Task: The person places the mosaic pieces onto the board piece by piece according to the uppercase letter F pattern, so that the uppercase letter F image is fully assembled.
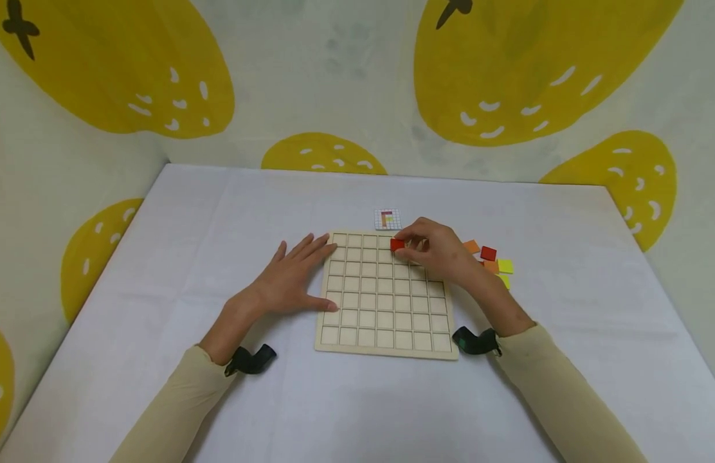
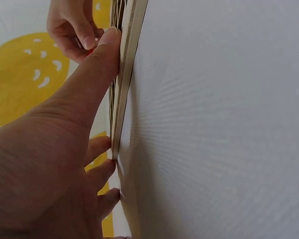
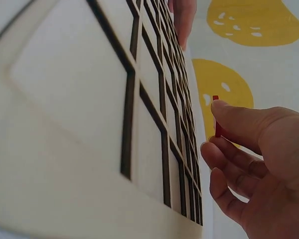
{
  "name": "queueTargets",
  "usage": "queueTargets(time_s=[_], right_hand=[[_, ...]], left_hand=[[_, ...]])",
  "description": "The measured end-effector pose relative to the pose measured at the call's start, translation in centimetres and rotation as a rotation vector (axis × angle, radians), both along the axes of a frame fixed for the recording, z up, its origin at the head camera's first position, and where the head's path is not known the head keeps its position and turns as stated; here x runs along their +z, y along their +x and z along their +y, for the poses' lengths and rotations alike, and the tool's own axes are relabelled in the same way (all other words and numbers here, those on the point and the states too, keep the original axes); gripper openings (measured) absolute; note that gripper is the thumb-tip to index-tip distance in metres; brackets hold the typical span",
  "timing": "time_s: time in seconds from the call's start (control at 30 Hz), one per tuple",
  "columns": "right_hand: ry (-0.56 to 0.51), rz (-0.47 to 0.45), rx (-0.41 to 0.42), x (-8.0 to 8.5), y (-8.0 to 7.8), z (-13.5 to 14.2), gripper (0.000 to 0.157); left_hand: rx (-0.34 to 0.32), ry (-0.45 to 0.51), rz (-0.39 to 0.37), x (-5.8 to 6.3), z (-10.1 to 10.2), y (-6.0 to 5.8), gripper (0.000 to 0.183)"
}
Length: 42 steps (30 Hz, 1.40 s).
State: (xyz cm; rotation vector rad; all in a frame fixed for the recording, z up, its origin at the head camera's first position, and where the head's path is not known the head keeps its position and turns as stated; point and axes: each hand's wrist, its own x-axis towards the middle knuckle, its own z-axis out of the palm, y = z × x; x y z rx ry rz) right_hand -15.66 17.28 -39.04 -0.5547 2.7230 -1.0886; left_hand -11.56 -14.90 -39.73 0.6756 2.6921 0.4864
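A pale wooden grid board [image 1: 386,321] with square recesses lies flat on the white table. My left hand [image 1: 288,276] is spread along its left side, thumb and fingertips resting on the frame; in the left wrist view the thumb [image 2: 97,64] presses on the board's edge. Over the upper right cells, my right hand [image 1: 438,249] pinches a small red square tile [image 1: 397,245] between thumb and fingers. In the right wrist view that tile [image 3: 217,117] is seen edge-on, close to the board's surface.
Right of the board lie several loose tiles: orange [image 1: 471,246], red [image 1: 488,253] and yellow [image 1: 505,266], partly behind the right forearm. A small card with a coloured grid pattern [image 1: 388,219] lies beyond the board's far edge. A patterned cloth wall [image 1: 346,83] rises behind the table.
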Motion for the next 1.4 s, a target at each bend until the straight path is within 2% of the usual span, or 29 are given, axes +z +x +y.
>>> queueTargets(time_s=[0.4,0.87,1.4], right_hand=[[0.001,-0.031,0.005,0.5,-0.2,-1.6,0.03],[0.041,-0.078,0.021,0.1,0.0,-3.4,0.03],[0.094,-0.07,0.059,0.2,-0.1,-4.5,0.031]], left_hand=[[0.013,-0.008,-0.001,0.1,0.1,0.0,0.115],[0.019,-0.001,-0.005,-0.1,0.3,0.2,0.115],[0.022,0.004,0.011,-0.2,0.4,0.3,0.116]])
